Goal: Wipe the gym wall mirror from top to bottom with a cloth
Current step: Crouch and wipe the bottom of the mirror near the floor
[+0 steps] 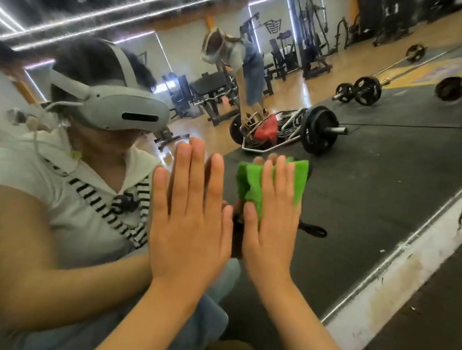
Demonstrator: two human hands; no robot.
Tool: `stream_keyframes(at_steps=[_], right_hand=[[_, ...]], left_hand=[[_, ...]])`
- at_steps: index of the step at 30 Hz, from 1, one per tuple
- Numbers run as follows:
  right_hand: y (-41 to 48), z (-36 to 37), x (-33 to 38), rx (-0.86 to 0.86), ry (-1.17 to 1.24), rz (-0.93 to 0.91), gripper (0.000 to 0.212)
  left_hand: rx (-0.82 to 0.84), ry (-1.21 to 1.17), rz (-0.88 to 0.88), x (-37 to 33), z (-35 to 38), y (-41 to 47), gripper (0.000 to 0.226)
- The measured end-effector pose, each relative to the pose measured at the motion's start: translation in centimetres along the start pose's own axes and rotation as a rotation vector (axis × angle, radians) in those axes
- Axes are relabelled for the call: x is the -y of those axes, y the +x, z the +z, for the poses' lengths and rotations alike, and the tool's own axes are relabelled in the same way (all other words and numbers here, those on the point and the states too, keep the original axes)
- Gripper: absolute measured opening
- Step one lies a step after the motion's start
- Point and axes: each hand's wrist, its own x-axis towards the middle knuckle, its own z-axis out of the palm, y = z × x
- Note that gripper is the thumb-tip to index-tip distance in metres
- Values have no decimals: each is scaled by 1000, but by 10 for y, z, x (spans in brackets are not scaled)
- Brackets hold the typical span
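Both hands are flat on the big mirror, low down near its bottom edge. The left hand has its fingers straight and close together, and it holds nothing. The right hand is just beside it. Its fingers are straight too, and they press a green cloth against the glass. The cloth pokes out past the fingers. In the mirror, a red thing lies inside a metal bar frame on the dark floor.
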Motion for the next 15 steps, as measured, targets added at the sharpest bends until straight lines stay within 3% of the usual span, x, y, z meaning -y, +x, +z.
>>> stream_keyframes(at_steps=[2, 4, 5, 8, 10, 15], right_hand=[[-42, -4, -18, 119, -50, -197, 55], [-57, -14, -52, 147, -103, -271, 55], [-55, -17, -65, 120, -100, -193, 55], [-30, -15, -67, -95, -16, 344, 61], [-29, -5, -43, -134, 11, 467, 64], [-116, 1, -27, 141, -73, -51, 57]], left_hand=[[5, 6, -10, 0, 1, -1, 69], [9, 26, -9, -1, 0, -1, 72], [8, 39, -8, -2, 0, -1, 74], [18, 37, -9, -3, 1, -1, 77], [15, 49, -8, -4, 2, -2, 77], [9, 61, -1, -4, 4, 1, 79]])
